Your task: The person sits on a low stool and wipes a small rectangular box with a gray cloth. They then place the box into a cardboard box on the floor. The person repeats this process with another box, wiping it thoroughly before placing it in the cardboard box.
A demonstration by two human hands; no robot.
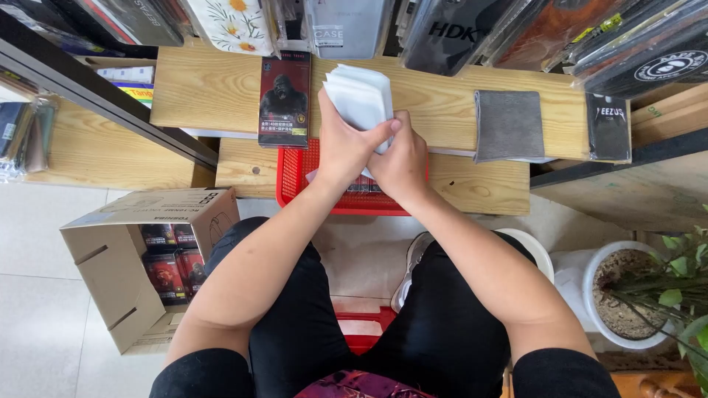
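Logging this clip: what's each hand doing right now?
Left hand: closed on the stack of white packets.
Right hand: closed on the same stack, from the other side.

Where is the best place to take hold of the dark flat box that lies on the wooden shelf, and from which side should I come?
Probably grip the dark flat box by its two long edges, coming from above. It lies flat on the wooden shelf, with bare wood on its left; the left hand is near its right edge.

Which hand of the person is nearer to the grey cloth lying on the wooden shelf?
The right hand is nearer. It is just left of the grey cloth, with bare wood between. The left hand is farther left, beyond the white packets.
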